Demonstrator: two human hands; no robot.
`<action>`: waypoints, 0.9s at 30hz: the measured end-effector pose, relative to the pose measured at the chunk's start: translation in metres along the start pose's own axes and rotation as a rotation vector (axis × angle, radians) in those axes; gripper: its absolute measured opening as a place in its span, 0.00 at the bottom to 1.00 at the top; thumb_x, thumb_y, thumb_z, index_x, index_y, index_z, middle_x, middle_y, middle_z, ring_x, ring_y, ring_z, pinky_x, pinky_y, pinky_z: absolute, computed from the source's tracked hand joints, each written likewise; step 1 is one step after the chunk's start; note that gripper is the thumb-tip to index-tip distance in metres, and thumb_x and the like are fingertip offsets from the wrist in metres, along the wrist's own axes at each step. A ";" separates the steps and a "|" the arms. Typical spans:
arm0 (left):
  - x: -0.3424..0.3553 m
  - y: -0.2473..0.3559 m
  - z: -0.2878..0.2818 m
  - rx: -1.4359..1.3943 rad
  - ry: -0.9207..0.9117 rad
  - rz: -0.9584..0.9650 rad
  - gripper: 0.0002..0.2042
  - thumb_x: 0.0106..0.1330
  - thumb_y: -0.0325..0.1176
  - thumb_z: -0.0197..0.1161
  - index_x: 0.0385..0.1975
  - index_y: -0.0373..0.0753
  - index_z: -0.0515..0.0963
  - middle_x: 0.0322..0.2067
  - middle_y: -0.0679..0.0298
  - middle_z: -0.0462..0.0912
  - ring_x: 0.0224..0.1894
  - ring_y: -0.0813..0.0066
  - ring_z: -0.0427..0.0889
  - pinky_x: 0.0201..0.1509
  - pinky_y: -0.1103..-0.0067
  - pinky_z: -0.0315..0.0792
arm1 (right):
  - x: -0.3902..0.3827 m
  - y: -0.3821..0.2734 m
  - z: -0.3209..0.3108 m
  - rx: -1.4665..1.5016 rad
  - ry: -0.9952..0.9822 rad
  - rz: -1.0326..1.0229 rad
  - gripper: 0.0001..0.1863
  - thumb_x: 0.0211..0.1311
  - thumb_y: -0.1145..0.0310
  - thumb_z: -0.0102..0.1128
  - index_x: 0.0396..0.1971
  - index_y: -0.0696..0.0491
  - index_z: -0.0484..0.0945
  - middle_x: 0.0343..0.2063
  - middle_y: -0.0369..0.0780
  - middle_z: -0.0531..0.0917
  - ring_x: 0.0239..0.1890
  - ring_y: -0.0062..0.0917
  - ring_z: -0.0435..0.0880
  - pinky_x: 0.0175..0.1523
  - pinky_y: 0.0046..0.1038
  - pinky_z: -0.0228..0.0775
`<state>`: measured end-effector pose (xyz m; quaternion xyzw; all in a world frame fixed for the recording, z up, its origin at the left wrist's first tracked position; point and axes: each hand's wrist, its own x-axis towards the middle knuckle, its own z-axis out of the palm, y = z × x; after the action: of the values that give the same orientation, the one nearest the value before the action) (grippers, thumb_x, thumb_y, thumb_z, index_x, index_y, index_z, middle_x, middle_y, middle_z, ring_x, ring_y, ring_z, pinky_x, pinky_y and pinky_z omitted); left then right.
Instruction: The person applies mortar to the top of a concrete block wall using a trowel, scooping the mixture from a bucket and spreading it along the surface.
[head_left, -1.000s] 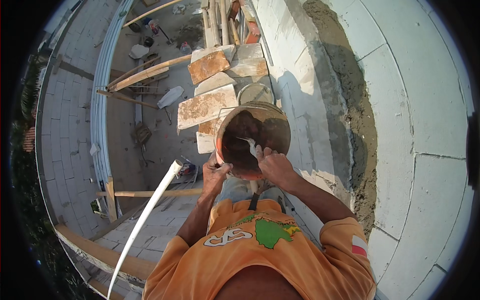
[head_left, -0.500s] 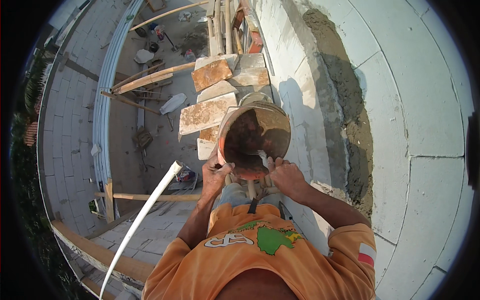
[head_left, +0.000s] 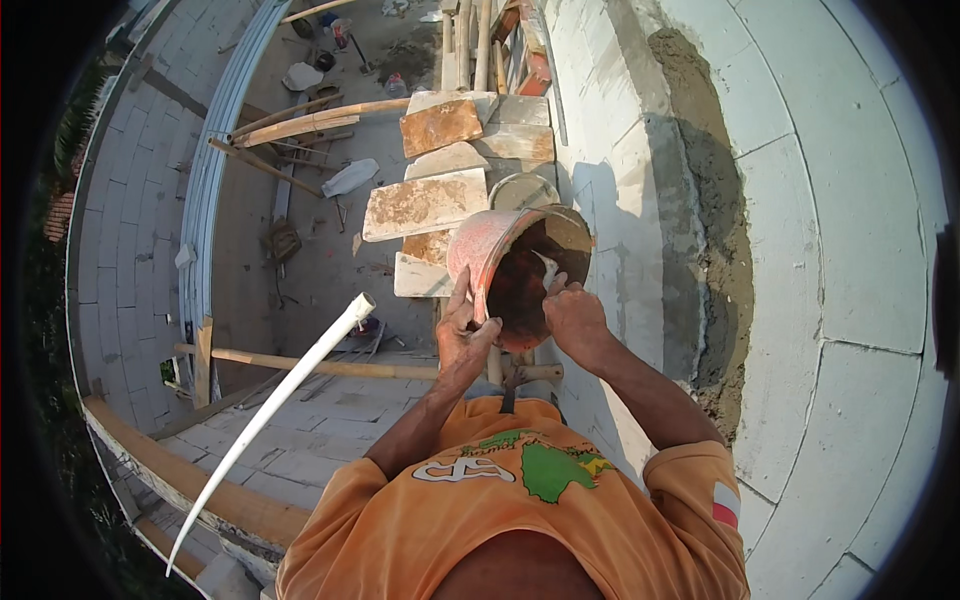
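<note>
A tilted, mortar-stained reddish bucket [head_left: 473, 250] with a wire handle opens toward my right side. My left hand [head_left: 468, 330] is closed on its near left rim. Inside the bucket, my right hand [head_left: 573, 320] is closed on a small pale-handled tool [head_left: 547, 268], which looks like a scraper or trowel; its tip is hard to make out. A second bucket [head_left: 522, 190], round and pale inside, stands just beyond on stacked stained slabs [head_left: 420, 205].
A pale block wall [head_left: 800, 250] runs along my right, beside a strip of rough grey mortar [head_left: 715, 170]. At left lie long metal lengths [head_left: 215, 200], bamboo poles [head_left: 330, 118], an upright-leaning white pipe [head_left: 290, 385] and a timber beam [head_left: 150, 460] above a lower floor level.
The bucket has turned and shifted rightward, showing more of its outer left side. My left hand has moved right with it; my right hand with the tool has shifted rightward and slightly up.
</note>
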<state>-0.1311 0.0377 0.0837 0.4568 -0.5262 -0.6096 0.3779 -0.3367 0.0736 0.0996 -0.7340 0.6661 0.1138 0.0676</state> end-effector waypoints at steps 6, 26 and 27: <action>0.008 -0.003 -0.015 0.025 -0.131 0.086 0.03 0.54 0.18 0.62 0.27 0.26 0.79 0.71 0.39 0.55 0.60 0.69 0.75 0.49 0.76 0.74 | -0.008 0.010 0.010 0.398 -0.244 0.106 0.11 0.56 0.71 0.57 0.34 0.61 0.83 0.26 0.49 0.85 0.34 0.43 0.86 0.36 0.37 0.80; 0.038 -0.006 -0.023 -0.157 -0.096 -0.164 0.07 0.58 0.30 0.63 0.34 0.36 0.78 0.28 0.67 0.80 0.28 0.78 0.79 0.37 0.77 0.76 | -0.092 0.036 0.004 2.088 -0.103 0.236 0.29 0.59 0.69 0.62 0.62 0.61 0.71 0.28 0.36 0.80 0.25 0.16 0.77 0.29 0.23 0.71; 0.040 -0.007 -0.019 -0.152 -0.138 -0.169 0.07 0.58 0.30 0.63 0.34 0.36 0.78 0.28 0.67 0.80 0.28 0.78 0.79 0.37 0.77 0.76 | -0.107 0.035 0.005 2.036 -0.027 0.233 0.30 0.59 0.69 0.63 0.61 0.61 0.72 0.29 0.36 0.80 0.28 0.16 0.78 0.32 0.23 0.72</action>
<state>-0.1244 -0.0041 0.0702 0.4266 -0.4628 -0.7074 0.3216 -0.3812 0.1740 0.1244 -0.2580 0.5131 -0.4915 0.6546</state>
